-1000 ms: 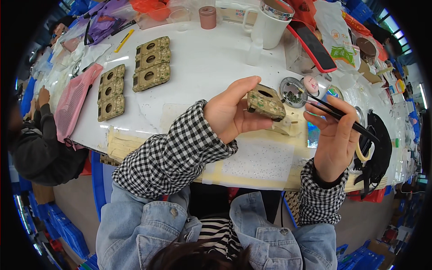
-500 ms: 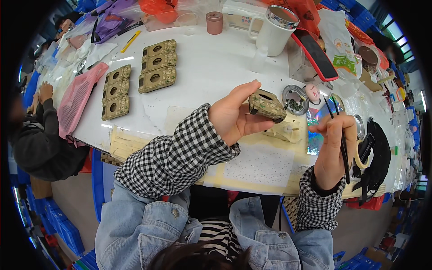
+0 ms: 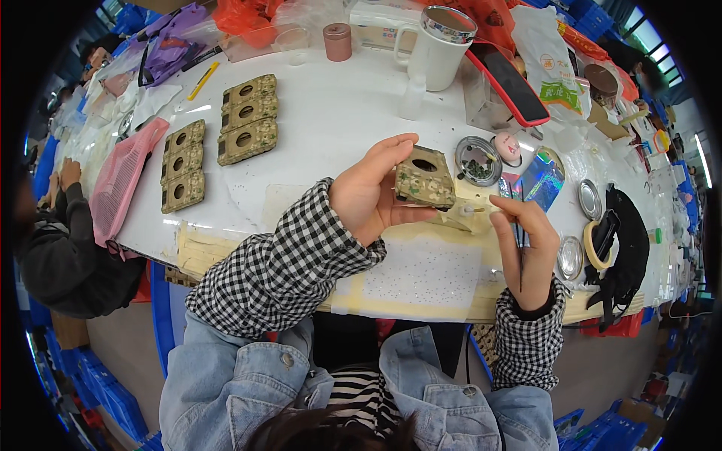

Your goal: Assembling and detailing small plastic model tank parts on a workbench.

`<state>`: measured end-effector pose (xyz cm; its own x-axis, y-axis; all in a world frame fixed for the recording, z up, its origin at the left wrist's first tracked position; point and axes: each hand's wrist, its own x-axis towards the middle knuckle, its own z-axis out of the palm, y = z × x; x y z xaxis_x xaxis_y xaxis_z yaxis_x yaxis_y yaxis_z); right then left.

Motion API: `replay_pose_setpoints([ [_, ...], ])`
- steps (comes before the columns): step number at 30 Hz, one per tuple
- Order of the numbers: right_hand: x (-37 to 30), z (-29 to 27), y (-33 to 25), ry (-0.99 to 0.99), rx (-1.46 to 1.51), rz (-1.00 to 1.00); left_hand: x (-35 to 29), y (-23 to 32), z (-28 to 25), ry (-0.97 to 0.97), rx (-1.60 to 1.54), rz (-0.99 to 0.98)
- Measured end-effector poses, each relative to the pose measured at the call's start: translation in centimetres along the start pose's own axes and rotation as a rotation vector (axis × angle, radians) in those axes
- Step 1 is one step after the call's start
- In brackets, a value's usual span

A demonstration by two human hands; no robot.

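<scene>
My left hand (image 3: 368,192) grips a camouflage-patterned case (image 3: 425,188) by its edges, its face with an oval-looking hole turned up. To the right, my right hand (image 3: 534,252) holds dark tweezers (image 3: 520,239) between its fingers; part of them is hidden by the hand. Beyond both hands is a round metal dish (image 3: 491,174) with small dark green bits in it. Beneath the held case lies a yellowish taped patch with a small white peg (image 3: 468,211). Nearer me is a white sheet (image 3: 421,274) dotted with tiny specks.
Two rows of camouflage cases (image 3: 183,165) (image 3: 248,120) lie to the left, beside a pink mesh basket (image 3: 128,184). A white mug (image 3: 440,56) and red-edged phone (image 3: 508,83) stand at the back. A tape roll (image 3: 598,244) and black pouch (image 3: 628,248) lie right.
My left hand has tipped the case so more of its holed face shows. My right hand has moved left and turned, with the tweezers now pointing differently. The whole view has shifted slightly.
</scene>
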<state>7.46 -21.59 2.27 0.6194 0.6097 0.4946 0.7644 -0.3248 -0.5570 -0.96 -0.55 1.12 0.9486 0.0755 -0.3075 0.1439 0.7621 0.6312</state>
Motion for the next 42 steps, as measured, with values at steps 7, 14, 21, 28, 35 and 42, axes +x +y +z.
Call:
replay_pose_setpoints([
  [7,0.2,1.1,0.7,-0.013,-0.033,-0.066,0.2,-0.1,-0.3,-0.025,-0.001,-0.01],
  [14,0.5,-0.1,-0.8,0.142,0.009,-0.032,-0.1,0.0,-0.1,-0.004,0.026,-0.026],
  [21,1.6,-0.1,-3.0,0.156,0.395,-0.018,0.0,0.0,-0.2,-0.165,0.029,-0.075],
  [28,2.1,1.9,-3.4,0.045,0.641,0.039,-0.6,0.1,0.6,-0.13,0.085,-0.09],
  [35,2.1,2.0,-3.4,0.03,0.622,0.044,-0.5,-0.1,0.5,-0.124,0.075,-0.079],
  [42,2.2,1.9,-3.4,0.024,0.592,0.039,-0.4,-0.2,0.4,-0.131,0.074,-0.065],
])
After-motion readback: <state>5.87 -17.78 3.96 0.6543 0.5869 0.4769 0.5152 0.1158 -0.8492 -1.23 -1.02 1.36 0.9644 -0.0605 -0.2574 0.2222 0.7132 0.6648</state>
